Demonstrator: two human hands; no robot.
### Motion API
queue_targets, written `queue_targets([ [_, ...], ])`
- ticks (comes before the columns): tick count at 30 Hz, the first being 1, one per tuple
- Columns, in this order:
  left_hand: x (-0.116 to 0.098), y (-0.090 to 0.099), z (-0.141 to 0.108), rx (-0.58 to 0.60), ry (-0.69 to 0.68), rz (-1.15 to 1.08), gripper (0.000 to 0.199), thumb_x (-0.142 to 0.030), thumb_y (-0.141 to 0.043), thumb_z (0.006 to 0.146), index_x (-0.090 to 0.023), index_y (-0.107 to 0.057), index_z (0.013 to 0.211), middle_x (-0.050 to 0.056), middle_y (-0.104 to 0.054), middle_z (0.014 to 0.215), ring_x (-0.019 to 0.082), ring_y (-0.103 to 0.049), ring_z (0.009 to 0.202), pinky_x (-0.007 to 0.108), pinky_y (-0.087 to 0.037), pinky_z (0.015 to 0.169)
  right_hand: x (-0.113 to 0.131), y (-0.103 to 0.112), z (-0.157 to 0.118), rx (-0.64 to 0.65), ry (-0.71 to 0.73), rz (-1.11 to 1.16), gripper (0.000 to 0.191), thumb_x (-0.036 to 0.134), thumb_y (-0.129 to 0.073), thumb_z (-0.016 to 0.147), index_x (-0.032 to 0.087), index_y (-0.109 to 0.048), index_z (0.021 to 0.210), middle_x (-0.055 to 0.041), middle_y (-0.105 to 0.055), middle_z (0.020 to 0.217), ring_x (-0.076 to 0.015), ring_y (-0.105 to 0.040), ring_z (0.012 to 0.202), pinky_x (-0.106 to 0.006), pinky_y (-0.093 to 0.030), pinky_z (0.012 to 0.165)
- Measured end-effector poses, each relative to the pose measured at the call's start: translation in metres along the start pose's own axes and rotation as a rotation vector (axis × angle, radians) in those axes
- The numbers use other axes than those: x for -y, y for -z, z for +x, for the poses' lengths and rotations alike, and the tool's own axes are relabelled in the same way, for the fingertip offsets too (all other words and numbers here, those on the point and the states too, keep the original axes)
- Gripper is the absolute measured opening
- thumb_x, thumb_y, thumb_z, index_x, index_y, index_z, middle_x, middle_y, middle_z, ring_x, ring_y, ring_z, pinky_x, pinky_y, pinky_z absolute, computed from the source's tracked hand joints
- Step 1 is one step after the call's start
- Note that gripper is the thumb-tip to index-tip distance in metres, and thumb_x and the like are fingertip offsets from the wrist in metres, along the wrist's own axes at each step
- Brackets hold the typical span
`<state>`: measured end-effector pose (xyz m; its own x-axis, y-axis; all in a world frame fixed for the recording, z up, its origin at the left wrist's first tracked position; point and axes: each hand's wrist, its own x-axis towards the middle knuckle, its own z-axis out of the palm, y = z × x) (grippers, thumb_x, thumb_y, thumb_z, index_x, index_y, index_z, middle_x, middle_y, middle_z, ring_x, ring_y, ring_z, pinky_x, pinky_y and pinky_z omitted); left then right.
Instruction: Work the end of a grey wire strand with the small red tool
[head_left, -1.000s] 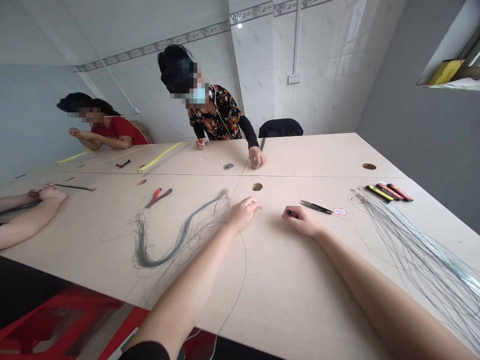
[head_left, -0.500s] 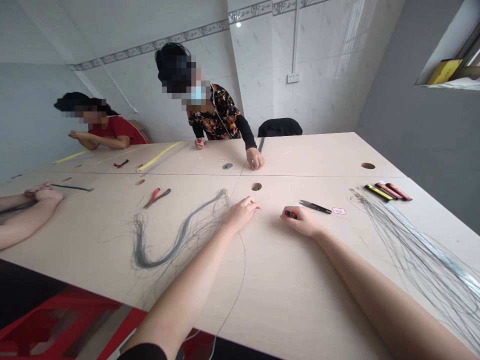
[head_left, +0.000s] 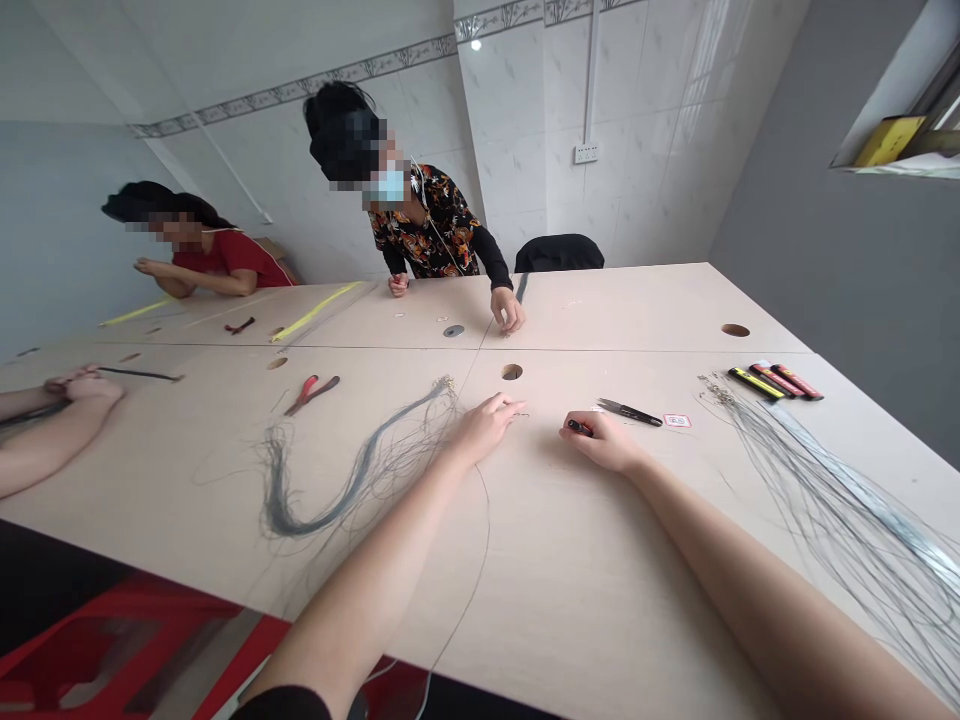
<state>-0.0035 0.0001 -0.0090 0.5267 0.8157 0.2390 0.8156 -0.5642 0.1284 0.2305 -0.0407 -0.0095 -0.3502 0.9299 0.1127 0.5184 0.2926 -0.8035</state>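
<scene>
My left hand rests on the table beside a bundle of thin grey wires, its thumb and fingers pinched at a tiny item too small to name. One thin wire curves from under this hand to the table's near edge. My right hand is wrapped round a dark pen-like tool, only its end showing. Just beyond the right hand lie black snips and a small red-edged label.
Further right are several wires and marker-like tubes. Red-handled pliers lie left of the bundle. The table has round holes. A person's hand is across it; another person's forearms are at left.
The hand across the table has lifted slightly and its fingers have changed pose. My left fingertips have shifted a little; my right hand is nearly unchanged.
</scene>
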Motion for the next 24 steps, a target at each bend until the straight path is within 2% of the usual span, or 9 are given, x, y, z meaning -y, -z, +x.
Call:
queue_targets([
  [2, -0.001, 0.000, 0.000, -0.004, 0.016, 0.008, 0.033, -0.019, -0.048, 0.092, -0.027, -0.061, 0.122, 0.002, -0.061, 0.112, 0.013, -0.062, 0.084, 0.022, -0.045, 0.064, 0.000, 0.001, 0.000, -0.001, -0.015, 0.021, 0.024, 0.036, -0.045, 0.080, 0.018, -0.047, 0.065, 0.0025, -0.041, 0.063, -0.0116, -0.037, 0.060, -0.027, -0.027, 0.057],
  [5, -0.004, 0.000, 0.000, -0.037, 0.028, -0.003, 0.024, -0.027, -0.049, 0.093, -0.026, -0.068, 0.108, 0.002, -0.062, 0.106, 0.015, -0.061, 0.088, 0.024, -0.046, 0.065, -0.004, 0.003, 0.000, -0.013, -0.047, 0.139, 0.022, 0.035, -0.050, 0.079, 0.018, -0.047, 0.065, 0.0028, -0.040, 0.063, -0.0113, -0.036, 0.059, -0.027, -0.026, 0.056],
  [7, -0.007, -0.001, -0.001, -0.068, 0.033, -0.009, 0.022, -0.029, -0.050, 0.093, -0.025, -0.069, 0.102, 0.003, -0.061, 0.104, 0.015, -0.060, 0.091, 0.024, -0.047, 0.067, -0.008, 0.005, 0.001, -0.067, -0.074, 0.356, 0.022, 0.035, -0.053, 0.079, 0.019, -0.046, 0.066, 0.0034, -0.037, 0.060, -0.0105, -0.032, 0.056, -0.027, -0.024, 0.054],
  [11, -0.015, -0.006, -0.001, -0.099, 0.055, 0.026, 0.022, -0.027, -0.053, 0.090, -0.024, -0.067, 0.107, 0.005, -0.058, 0.108, 0.017, -0.060, 0.094, 0.026, -0.049, 0.069, -0.016, 0.010, 0.006, -0.222, -0.120, 0.900, 0.034, 0.035, -0.060, 0.076, 0.021, -0.033, 0.060, 0.0059, -0.022, 0.054, -0.0087, -0.018, 0.049, -0.027, -0.016, 0.048],
  [13, -0.017, -0.008, 0.000, -0.098, 0.069, 0.051, 0.023, -0.025, -0.054, 0.089, -0.023, -0.065, 0.109, 0.005, -0.057, 0.109, 0.018, -0.059, 0.096, 0.026, -0.049, 0.069, -0.017, 0.012, 0.007, -0.239, -0.144, 1.021, 0.036, 0.033, -0.063, 0.073, 0.020, -0.032, 0.059, 0.0062, -0.021, 0.053, -0.0081, -0.017, 0.048, -0.026, -0.014, 0.046],
  [19, -0.017, -0.009, 0.001, -0.074, 0.034, 0.038, 0.021, -0.022, -0.050, 0.092, -0.023, -0.069, 0.100, 0.005, -0.057, 0.106, 0.016, -0.058, 0.094, 0.025, -0.049, 0.068, -0.016, 0.011, 0.008, -0.183, -0.139, 1.019, 0.036, 0.030, -0.065, 0.072, 0.020, -0.033, 0.059, 0.0056, -0.025, 0.054, -0.0079, -0.021, 0.048, -0.025, -0.018, 0.046],
  [24, -0.016, -0.008, 0.002, -0.012, -0.080, -0.010, 0.033, -0.013, -0.044, 0.092, -0.029, -0.069, 0.106, 0.003, -0.057, 0.107, 0.016, -0.058, 0.097, 0.025, -0.050, 0.074, -0.017, 0.010, 0.008, -0.174, -0.132, 0.934, 0.038, 0.036, -0.063, 0.074, 0.021, -0.030, 0.061, 0.0055, -0.024, 0.056, -0.0090, -0.020, 0.049, -0.027, -0.019, 0.047],
])
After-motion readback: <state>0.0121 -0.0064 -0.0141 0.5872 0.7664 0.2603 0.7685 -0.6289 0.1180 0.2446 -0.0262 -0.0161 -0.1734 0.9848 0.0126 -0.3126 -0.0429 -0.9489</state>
